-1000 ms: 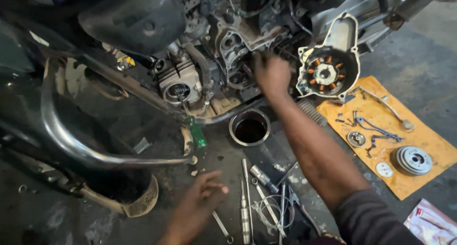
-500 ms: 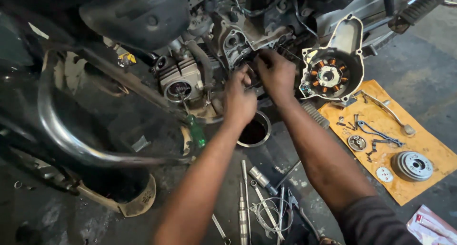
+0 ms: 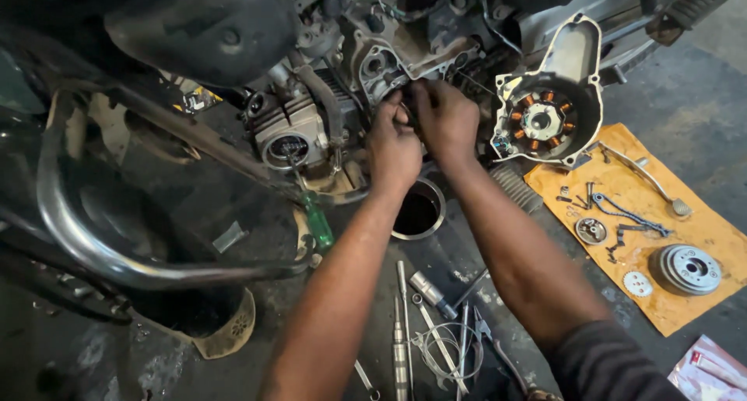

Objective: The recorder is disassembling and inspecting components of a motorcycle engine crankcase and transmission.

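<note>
Tools (image 3: 424, 323) (floor) below engine (image 3: 373, 66)

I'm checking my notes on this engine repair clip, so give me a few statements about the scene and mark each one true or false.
1. Both hands, the left hand and the right hand, are up at the engine. True.
2. The green-handled screwdriver is in the left hand. False: it lies below the engine, held by neither hand.
3. Small parts and a chain lie on the orange sheet. True.
4. The round tin sits on the orange sheet. False: it stands on the floor under the hands.
5. The stator cover with copper coils is open to view. True.
</note>
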